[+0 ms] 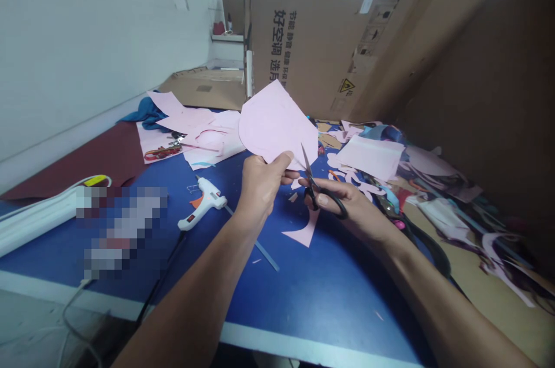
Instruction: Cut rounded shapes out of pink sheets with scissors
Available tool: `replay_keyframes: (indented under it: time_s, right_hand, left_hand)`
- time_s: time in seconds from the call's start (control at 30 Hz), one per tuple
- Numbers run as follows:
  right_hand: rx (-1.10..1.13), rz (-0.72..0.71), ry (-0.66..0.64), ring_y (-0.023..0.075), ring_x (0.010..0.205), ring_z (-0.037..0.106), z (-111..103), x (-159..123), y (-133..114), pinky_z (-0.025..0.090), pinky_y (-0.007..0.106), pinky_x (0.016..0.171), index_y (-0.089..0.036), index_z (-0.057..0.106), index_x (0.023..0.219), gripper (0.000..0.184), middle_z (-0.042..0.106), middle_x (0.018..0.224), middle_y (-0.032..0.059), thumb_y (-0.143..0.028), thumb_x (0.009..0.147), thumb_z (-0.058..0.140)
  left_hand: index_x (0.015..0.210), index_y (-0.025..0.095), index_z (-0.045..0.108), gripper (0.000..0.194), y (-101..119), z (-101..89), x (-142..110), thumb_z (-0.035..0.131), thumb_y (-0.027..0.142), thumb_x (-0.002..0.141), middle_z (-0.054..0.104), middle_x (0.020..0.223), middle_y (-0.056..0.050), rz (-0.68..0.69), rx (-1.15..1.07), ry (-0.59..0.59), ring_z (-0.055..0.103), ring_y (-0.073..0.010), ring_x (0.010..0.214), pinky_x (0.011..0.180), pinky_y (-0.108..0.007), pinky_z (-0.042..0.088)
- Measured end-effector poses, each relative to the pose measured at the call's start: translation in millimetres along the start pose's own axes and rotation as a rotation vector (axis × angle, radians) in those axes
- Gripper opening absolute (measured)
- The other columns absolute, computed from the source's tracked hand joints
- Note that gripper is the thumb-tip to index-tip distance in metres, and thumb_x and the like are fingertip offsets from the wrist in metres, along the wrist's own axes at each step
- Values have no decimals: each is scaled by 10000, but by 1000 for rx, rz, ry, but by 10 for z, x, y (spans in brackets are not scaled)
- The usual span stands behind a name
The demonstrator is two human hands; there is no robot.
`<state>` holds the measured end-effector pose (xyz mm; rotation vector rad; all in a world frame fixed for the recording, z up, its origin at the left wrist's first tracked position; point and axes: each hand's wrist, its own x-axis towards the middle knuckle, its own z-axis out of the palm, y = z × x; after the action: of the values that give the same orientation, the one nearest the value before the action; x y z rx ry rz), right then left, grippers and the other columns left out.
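A sheet of pink paper, partly cut to a rounded outline on its left, is pinched between the thumb and fingers of my left hand. My right hand grips black-handled scissors by their loops. The blades point up, spread slightly, at the lower right edge of the sheet. Below the scissors, a curved pink offcut lies on the blue tabletop, with tiny scraps close by.
A white glue gun with a glue stick in it lies left of my left forearm. More pink sheets and another pair of scissors are behind it. Paper scraps pile up on the right. A large cardboard box stands at the back.
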<state>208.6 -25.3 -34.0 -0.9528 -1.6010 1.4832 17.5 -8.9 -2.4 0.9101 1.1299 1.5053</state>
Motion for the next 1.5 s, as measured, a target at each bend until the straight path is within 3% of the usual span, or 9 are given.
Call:
replay_keyframes:
  time_s: [0.47,0.83,1.5]
  right_hand:
    - [-23,-13,-10,248,1032,687,-28,6,47,506,421,1003,-333,732,1365,541,784,1201,47,-491,858,832]
    - [-78,-22,0,317,1186,682,3,3,-26,449,529,1137,-326,730,1366,570,779,1271,44,-523,841,834]
    - [-122,-13,48,334,1180,708,-7,2,-38,492,555,1109,-310,777,1288,549,791,1269,53,-529,794,869]
  left_hand:
    - [835,96,747,140,35,4,-21,736,233,807,758,705,-103,-15,10,4,695,-152,531,489,-213,517]
    - [851,114,746,144,30,2,-4,758,245,792,770,744,-102,-15,11,-1,708,-155,548,499,-217,520]
    - [860,117,749,148,19,-8,-4,739,250,798,784,793,-118,-8,27,-15,710,-150,559,502,-220,512]
